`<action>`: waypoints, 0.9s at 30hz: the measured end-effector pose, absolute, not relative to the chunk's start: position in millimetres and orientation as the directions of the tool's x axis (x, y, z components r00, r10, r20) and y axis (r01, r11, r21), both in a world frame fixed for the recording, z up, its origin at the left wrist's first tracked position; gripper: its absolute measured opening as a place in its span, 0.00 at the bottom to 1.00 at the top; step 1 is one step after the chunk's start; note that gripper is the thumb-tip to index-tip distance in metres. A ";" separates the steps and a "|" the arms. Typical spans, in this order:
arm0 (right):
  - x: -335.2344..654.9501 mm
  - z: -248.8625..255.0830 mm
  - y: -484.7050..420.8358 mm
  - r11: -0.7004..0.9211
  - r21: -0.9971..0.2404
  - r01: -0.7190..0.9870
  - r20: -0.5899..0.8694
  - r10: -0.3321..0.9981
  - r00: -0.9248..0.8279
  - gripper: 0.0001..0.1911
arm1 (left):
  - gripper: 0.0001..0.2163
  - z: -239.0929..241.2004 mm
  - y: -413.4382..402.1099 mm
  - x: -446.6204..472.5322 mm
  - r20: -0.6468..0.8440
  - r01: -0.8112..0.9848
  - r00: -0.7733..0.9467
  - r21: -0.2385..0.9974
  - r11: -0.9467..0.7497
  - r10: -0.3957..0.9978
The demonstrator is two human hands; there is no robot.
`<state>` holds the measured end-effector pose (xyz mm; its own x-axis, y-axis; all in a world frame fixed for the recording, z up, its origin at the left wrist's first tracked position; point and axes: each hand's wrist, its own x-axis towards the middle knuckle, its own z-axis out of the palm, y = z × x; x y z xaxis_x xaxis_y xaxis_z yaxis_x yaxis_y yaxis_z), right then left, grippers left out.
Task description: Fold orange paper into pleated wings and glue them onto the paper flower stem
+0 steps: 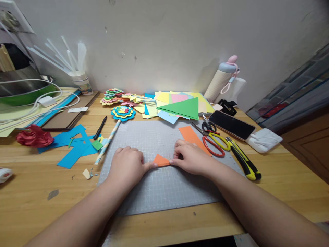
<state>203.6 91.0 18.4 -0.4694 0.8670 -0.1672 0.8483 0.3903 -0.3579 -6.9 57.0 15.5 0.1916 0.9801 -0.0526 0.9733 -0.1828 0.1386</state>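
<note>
A small folded piece of orange paper (161,160) lies on the grey cutting mat (154,195), between my two hands. My left hand (127,163) has its thumb on the paper's left end, with the other fingers curled on the mat. At the right end, the thumb and index finger of my right hand (190,157) pinch the folded edge. Just beyond my right hand rests an orange paper strip (192,137), partly covered by that hand. Red-handled scissors (213,146) and yellow-handled scissors (218,140) are to its right.
A yellow-black utility knife (244,159) and a phone (232,124) lie on the right. Blue paper scraps (74,147), a black pen (100,127) and a striped paper straw (108,142) are left. Behind are a layered paper flower (123,113), coloured sheets (180,108) and a bottle (219,80).
</note>
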 end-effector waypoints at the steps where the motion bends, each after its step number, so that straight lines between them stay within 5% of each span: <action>1: 203.9 18.4 91.7 0.396 -0.345 0.851 -0.169 0.866 -0.471 0.12 | 0.24 15.2 57.2 -6.9 -0.042 0.973 0.188 0.142 -0.180 0.981; 8: 207.7 13.3 93.5 0.421 -0.363 0.831 -0.139 0.858 -0.495 0.09 | 0.20 10.4 66.0 -7.9 -0.069 0.959 0.176 0.236 -0.155 0.982; 11: 202.5 16.9 82.3 0.509 -0.377 0.774 -0.008 0.833 -0.553 0.05 | 0.19 9.9 67.8 -8.8 -0.085 0.955 0.187 0.249 -0.161 0.979; 14: 192.1 22.4 63.2 0.667 -0.264 0.697 0.107 0.738 -0.666 0.07 | 0.19 9.4 67.7 -9.5 -0.080 0.954 0.193 0.247 -0.168 0.978; 21: 175.9 16.7 41.2 0.695 -0.049 0.717 -0.035 0.717 -0.697 0.12 | 0.20 10.0 67.6 -10.7 -0.081 0.951 0.201 0.257 -0.174 0.976; 27: 175.0 16.0 48.2 0.746 0.009 0.666 -0.033 0.666 -0.745 0.15 | 0.08 9.3 56.2 7.6 0.067 0.956 0.205 0.201 -0.215 0.976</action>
<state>175.0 48.2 16.0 -0.7454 0.6658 -0.0333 0.6659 0.7460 0.0090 7.6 56.2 9.3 0.2053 0.9764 0.0672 0.9557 -0.2148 0.2014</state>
